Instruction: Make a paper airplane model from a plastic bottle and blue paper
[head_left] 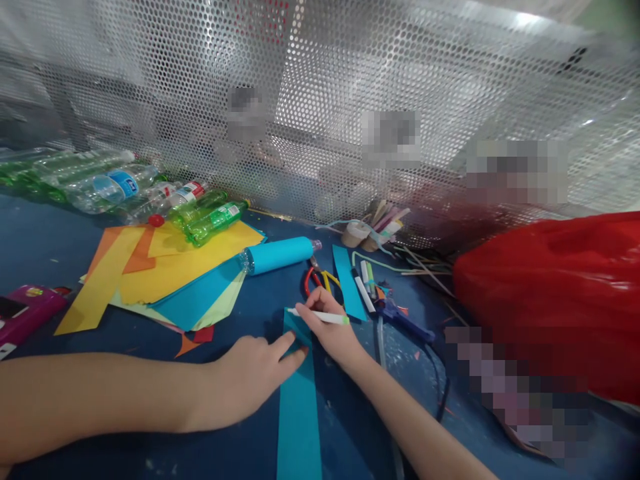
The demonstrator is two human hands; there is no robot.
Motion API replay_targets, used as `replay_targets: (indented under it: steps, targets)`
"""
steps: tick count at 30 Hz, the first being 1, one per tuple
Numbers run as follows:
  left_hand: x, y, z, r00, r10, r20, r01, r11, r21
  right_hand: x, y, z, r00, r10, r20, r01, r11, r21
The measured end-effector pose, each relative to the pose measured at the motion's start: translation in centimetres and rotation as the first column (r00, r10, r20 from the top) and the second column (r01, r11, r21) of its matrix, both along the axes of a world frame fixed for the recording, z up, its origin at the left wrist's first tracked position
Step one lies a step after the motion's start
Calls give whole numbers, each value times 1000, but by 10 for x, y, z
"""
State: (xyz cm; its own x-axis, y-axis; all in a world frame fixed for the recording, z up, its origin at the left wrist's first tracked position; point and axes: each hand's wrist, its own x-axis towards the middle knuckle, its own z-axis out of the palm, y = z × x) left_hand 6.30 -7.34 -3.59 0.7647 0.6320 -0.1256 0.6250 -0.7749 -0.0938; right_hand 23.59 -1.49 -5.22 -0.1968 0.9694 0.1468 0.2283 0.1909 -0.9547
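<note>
A long blue paper strip [299,420] lies on the dark blue tabletop, running away from me. My left hand [250,373] rests at its left side, fingers stretched out and two fingertips on the paper. In my right hand [330,327] is a white marker with a light green end [330,317], its tip at the strip's far end. Just beyond that hand lie scissors [327,280] with red and yellow handles, partly covered by the fingers. A plastic bottle wrapped in blue paper [280,256] lies on its side behind them.
Coloured paper sheets [145,280] and several plastic bottles [110,187] lie at the left, near a purple device [35,310]. To the right are a shorter blue strip [349,283], markers [363,290], a blue glue gun [405,320] with a cord, and a red bag [550,287]. Perforated metal mesh [320,87] stands behind.
</note>
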Motion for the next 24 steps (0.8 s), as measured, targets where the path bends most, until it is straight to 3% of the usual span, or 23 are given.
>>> replay_targets:
  steps: [3, 7, 24]
  targets:
    - [0, -1, -2, 1000, -1, 23, 1, 1000, 15, 2, 0, 0, 1000, -8, 18, 7, 999, 44]
    - [0, -1, -6, 1000, 15, 23, -15, 1000, 21, 4, 4, -4, 993, -110, 29, 107, 989, 98]
    - [2, -2, -11, 999, 28, 40, -28, 1000, 6, 1, 4, -8, 997, -2, 76, -3, 998, 65]
